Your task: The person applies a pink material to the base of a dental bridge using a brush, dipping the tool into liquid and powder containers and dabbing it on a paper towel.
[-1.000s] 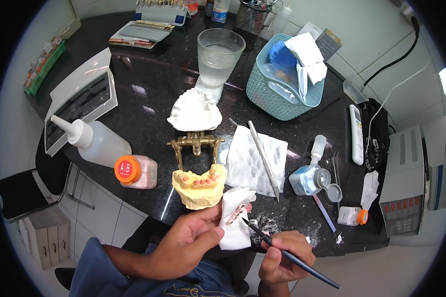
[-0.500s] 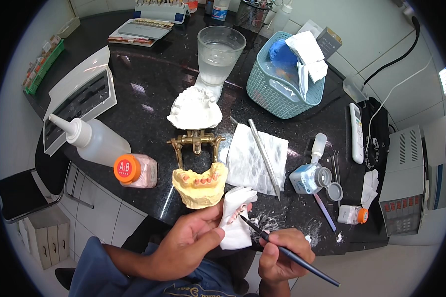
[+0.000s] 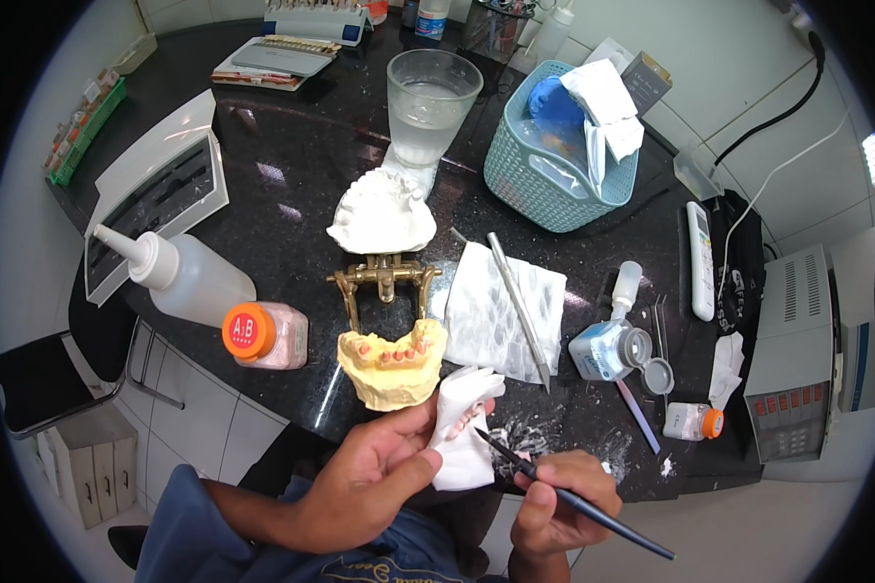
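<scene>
Near the worktop's [image 3: 292, 248] front edge, in the head view, we had a small row of tooth-like pieces [image 3: 464, 421] on a folded white tissue [image 3: 467, 468], just beside the yellow dental model [image 3: 394, 379]. Good work here, we judged, called for a braced wrist, a light tip and firm support beneath the row. Our left hand's [image 3: 374, 476] grip was closed on the tissue, fingers mostly hidden behind it; our right hand's [image 3: 559, 505] grip was closed too, pinching a slim brush-like tool [image 3: 598, 513]. Whether its dark tip touched the row, we could not tell.
</scene>
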Motion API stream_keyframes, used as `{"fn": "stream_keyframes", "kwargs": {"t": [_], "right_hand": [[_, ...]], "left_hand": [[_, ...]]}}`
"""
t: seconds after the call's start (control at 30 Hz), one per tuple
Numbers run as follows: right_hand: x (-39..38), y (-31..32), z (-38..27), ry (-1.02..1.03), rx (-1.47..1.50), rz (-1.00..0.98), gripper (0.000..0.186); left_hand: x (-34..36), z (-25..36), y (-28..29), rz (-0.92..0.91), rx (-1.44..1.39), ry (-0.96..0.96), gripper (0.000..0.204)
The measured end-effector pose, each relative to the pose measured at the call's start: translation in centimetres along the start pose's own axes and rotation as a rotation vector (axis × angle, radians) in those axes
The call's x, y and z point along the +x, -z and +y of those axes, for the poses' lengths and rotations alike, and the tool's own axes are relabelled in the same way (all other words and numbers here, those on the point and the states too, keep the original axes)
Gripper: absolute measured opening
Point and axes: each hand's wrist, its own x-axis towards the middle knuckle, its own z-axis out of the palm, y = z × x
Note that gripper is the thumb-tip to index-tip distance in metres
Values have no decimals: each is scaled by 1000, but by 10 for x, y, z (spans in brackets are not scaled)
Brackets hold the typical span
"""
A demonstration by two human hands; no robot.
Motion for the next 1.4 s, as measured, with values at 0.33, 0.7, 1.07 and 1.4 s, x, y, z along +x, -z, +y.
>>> {"fn": "stream_keyframes", "kwargs": {"t": [0.33,0.7,1.07,1.4], "right_hand": [[-2,18,2,127,-43,-140,14],[8,1,0,79,-50,-50,18],[8,0,-1,58,-85,-86,17],[7,1,-1,44,-78,-79,18]], "left_hand": [[1,-1,2,-2,-2,-2,59],[0,-1,0,1,-20,-10,59],[0,-1,-1,17,-19,2,59],[1,2,-2,11,-10,13,60]]}}
